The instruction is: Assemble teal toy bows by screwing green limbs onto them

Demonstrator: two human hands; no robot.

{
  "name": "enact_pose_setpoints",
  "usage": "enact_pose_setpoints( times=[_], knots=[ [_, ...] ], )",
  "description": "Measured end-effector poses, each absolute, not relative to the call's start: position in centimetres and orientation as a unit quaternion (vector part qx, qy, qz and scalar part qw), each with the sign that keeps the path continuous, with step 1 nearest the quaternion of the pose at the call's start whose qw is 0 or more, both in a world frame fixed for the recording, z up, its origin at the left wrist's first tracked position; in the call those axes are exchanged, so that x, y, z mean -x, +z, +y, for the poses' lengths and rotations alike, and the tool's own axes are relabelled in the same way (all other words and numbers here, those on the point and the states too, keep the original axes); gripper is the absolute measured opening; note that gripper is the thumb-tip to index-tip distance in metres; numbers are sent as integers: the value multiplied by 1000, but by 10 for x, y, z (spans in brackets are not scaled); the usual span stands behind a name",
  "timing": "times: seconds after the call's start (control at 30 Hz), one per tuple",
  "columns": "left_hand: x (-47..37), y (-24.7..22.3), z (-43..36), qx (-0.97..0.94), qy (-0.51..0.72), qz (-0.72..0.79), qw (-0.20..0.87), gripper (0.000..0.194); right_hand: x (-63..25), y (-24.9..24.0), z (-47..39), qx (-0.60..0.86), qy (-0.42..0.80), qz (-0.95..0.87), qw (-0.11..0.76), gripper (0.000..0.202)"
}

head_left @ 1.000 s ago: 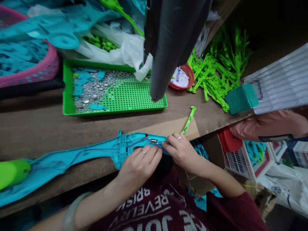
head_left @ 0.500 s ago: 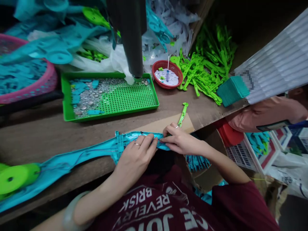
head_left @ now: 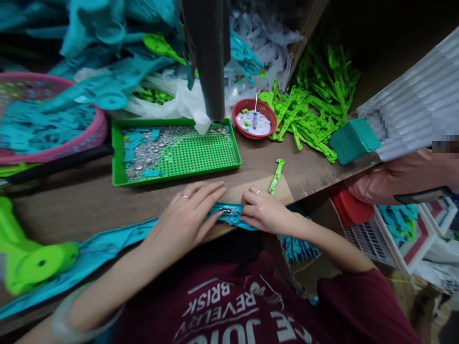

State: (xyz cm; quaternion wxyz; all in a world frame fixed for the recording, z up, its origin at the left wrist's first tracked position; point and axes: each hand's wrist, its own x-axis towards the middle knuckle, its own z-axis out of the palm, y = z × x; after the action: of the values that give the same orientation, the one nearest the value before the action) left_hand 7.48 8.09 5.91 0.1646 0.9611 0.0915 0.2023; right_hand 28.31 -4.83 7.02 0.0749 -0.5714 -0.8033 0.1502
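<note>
Shell (head_left: 118,239) along worktop (head_left: 86,205) edge. Your right hand (head_left: 263,210) grips its end; left hand (head_left: 188,215) over it, can't tell grip. Wires (head_left: 233,220) looped between: careless tug could loosen them.

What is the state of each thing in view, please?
Left hand: over blue part, fingers extended
Right hand: fingers bent, at blue part's end
Blue part: wiring exposed
Green tray: partly covered with metal bits
Red basket: holds white pieces
Screwdriver: handle down, shaft up
Pink basket: holds blue pieces
</note>
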Motion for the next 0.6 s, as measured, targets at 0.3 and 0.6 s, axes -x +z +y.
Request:
enact_pose_setpoints(
  times=[0.3,0.6],
  knots=[
    [-68,56,101,-971,148,102,159,39,-287,64,-42,573,145,-799,110,19],
    [-53,64,101,-980,164,115,-5,34,-280,61,-39,569,165,-796,122,20]
  ],
)
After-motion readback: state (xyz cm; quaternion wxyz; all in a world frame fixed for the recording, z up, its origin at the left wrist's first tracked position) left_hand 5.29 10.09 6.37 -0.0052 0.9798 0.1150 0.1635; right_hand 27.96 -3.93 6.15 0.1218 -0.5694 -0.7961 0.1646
